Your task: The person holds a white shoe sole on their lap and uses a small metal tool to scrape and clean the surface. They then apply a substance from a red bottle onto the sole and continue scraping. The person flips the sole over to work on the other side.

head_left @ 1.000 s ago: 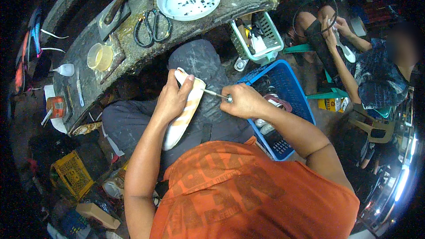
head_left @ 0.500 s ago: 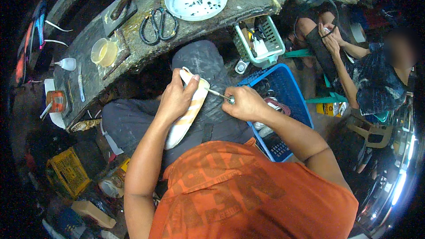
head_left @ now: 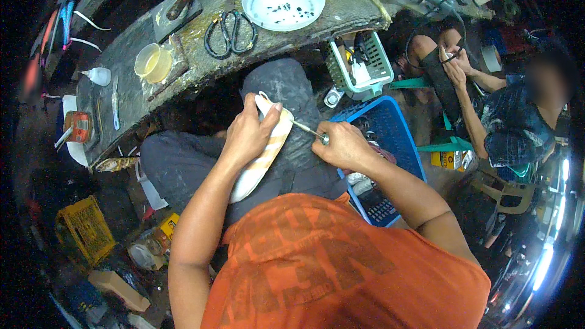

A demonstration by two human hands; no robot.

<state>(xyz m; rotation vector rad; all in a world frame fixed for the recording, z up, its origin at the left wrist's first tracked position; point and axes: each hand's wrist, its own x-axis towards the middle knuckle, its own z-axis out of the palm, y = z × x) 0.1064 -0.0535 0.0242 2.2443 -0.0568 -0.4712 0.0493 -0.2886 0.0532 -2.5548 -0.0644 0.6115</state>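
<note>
Over my lap, a white shoe with tan stripes lies tilted, its narrow end pointing away from me. My left hand is closed around its upper part, the thumb pressed on top. In my right hand, fingers wrapped round the handle, is an awl with a thin metal shaft. Its tip meets the shoe's right edge near the far end; whether it has gone into the material I cannot tell. My fist hides most of the handle.
A worn workbench ahead carries scissors, a white bowl with dark bits, and a cup of yellowish stuff. To the right stand a blue basket and a pale green basket. A co-worker sits further right.
The whole view has shifted slightly, bench items appearing a little further right and lower. Both hands keep their grips, and the awl stays against the shoe's edge.
</note>
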